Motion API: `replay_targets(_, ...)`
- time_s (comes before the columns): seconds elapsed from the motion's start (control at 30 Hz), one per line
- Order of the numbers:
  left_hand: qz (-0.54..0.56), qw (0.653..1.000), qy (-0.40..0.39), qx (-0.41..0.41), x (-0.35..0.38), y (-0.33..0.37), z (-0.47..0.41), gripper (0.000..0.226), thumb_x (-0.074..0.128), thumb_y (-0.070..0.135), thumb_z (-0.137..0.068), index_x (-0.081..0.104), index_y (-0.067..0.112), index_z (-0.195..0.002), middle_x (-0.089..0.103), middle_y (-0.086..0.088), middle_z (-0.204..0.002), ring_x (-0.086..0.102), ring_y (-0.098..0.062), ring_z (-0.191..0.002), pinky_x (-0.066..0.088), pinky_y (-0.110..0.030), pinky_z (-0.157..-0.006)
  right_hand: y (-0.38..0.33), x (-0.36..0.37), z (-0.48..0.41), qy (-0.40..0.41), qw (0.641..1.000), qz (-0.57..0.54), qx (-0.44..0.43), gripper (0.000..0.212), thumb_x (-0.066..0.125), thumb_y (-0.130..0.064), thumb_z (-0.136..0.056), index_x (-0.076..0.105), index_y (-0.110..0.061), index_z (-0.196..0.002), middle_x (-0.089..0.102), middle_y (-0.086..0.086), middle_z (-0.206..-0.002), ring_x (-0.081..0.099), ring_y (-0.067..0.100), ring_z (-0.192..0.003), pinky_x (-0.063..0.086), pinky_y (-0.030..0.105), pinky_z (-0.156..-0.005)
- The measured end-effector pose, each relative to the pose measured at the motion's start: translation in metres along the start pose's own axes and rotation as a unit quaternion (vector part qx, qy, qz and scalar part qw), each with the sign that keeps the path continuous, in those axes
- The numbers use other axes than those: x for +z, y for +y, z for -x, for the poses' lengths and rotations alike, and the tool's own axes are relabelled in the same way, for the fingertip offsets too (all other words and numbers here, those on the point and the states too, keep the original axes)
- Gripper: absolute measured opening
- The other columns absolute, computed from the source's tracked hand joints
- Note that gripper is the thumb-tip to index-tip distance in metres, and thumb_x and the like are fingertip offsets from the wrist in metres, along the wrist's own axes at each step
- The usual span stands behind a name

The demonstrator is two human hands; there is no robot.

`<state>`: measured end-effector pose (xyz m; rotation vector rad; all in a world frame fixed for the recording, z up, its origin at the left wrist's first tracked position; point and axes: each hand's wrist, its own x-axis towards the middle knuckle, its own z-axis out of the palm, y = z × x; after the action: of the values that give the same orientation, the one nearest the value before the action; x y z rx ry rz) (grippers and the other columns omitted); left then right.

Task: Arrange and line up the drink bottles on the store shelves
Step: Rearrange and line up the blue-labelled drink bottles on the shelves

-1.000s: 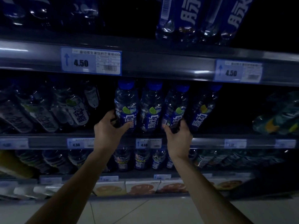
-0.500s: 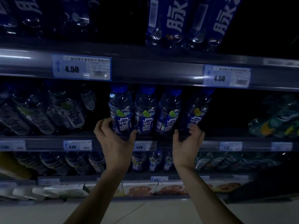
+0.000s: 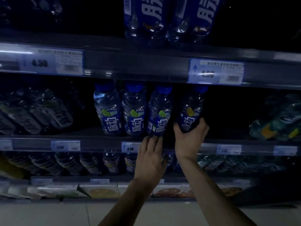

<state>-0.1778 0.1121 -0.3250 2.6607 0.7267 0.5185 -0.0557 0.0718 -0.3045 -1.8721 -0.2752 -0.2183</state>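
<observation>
Plastic, full and likely slick, the yellow-label bottle (image 3: pixel 189 111) stands rightmost in the middle shelf's (image 3: pixel 97 141) row, so we wrap our right hand (image 3: pixel 189 139) round its stiffer base while our left hand (image 3: pixel 150 155) rests straight fingers against the neighbour bottle (image 3: pixel 158 115).

Arms raised; right hand (image 3: pixel 190 139) curled in grip; left hand (image 3: pixel 149 154) seemingly flat.

Dark shop, v. dim light. Metal shelves (image 3: pixel 146 62) w/ price tags (image 3: pixel 215 71); pale tile floor (image 3: pixel 48 214) below.
</observation>
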Motion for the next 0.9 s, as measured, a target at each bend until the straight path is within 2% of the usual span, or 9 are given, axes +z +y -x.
replay_targets(0.17,-0.048,0.998,0.032,-0.029,0.01,0.016,-0.002,0.067,0.076,0.035,-0.073,0.053,0.005,-0.129,0.057,-0.015,-0.124,0.048,-0.04,-0.121,0.041,-0.05,-0.098,0.003,0.003,-0.01,0.008,1.0,-0.009,-0.002,0.079,0.081,-0.027,-0.072,0.039,-0.006,-0.135,0.044,0.01,-0.13,0.047,0.023,-0.12,0.043,0.038,-0.102)
replay_targets(0.27,-0.062,0.996,0.035,-0.046,0.013,0.019,-0.003,0.066,0.074,0.038,-0.074,0.054,0.007,-0.128,0.056,-0.013,-0.124,0.048,-0.039,-0.121,0.042,-0.05,-0.097,0.004,0.003,-0.017,0.008,1.0,-0.015,-0.015,0.07,0.081,-0.021,-0.07,0.045,-0.004,-0.128,0.049,0.01,-0.123,0.051,0.019,-0.11,0.042,0.025,-0.092)
replay_targets(0.37,-0.06,0.996,0.034,-0.063,0.015,0.021,-0.006,0.064,0.073,0.04,-0.075,0.055,0.01,-0.128,0.055,-0.011,-0.125,0.046,-0.038,-0.122,0.041,-0.048,-0.097,0.005,0.0,-0.02,0.007,1.0,-0.011,-0.025,0.063,0.082,-0.018,-0.066,0.052,-0.003,-0.119,0.052,0.006,-0.111,0.05,0.012,-0.095,0.035,0.011,-0.08)
replay_targets(0.47,-0.047,0.995,0.041,-0.076,0.015,0.023,-0.007,0.057,0.07,0.038,-0.078,0.056,0.011,-0.126,0.055,-0.01,-0.124,0.046,-0.037,-0.121,0.04,-0.047,-0.097,0.006,-0.005,-0.022,-0.004,1.0,-0.016,-0.026,0.058,0.084,-0.018,-0.065,0.056,-0.003,-0.113,0.054,0.005,-0.105,0.054,0.015,-0.09,0.036,0.009,-0.073)
replay_targets(0.6,-0.028,0.994,0.047,-0.095,0.015,0.027,-0.008,0.054,0.069,0.036,-0.078,0.056,0.013,-0.125,0.055,-0.009,-0.124,0.045,-0.036,-0.121,0.038,-0.048,-0.099,0.007,-0.013,-0.018,-0.02,0.999,-0.025,-0.034,0.056,0.084,-0.022,-0.068,0.058,-0.005,-0.114,0.059,0.009,-0.108,0.059,0.018,-0.093,0.044,0.015,-0.075)
replay_targets(0.73,-0.001,0.992,0.025,-0.12,0.011,0.028,-0.011,0.052,0.058,0.039,-0.084,0.049,0.021,-0.131,0.048,-0.003,-0.132,0.034,-0.03,-0.129,0.028,-0.045,-0.105,0.002,-0.022,-0.014,-0.016,0.998,-0.03,-0.05,0.055,0.085,-0.022,-0.069,0.059,-0.004,-0.114,0.06,0.011,-0.108,0.061,0.02,-0.095,0.048,0.019,-0.078)
replay_targets(0.83,0.035,0.99,0.042,-0.13,0.002,0.029,-0.013,0.048,0.056,0.042,-0.086,0.05,0.022,-0.13,0.051,-0.002,-0.13,0.038,-0.027,-0.126,0.03,-0.044,-0.104,-0.005,-0.032,-0.013,-0.014,0.997,-0.024,-0.069,0.056,0.084,-0.023,-0.07,0.059,-0.004,-0.117,0.059,0.01,-0.111,0.058,0.015,-0.096,0.041,0.002,-0.077)
replay_targets(0.9,0.061,0.989,0.059,-0.123,-0.008,0.031,-0.014,0.048,0.056,0.042,-0.088,0.05,0.02,-0.13,0.052,-0.004,-0.129,0.041,-0.027,-0.123,0.035,-0.044,-0.102,-0.009,-0.041,-0.008,-0.018,0.997,-0.012,-0.075,0.059,0.083,-0.026,-0.071,0.059,-0.007,-0.121,0.058,0.008,-0.114,0.055,0.01,-0.097,0.035,-0.004,-0.077)
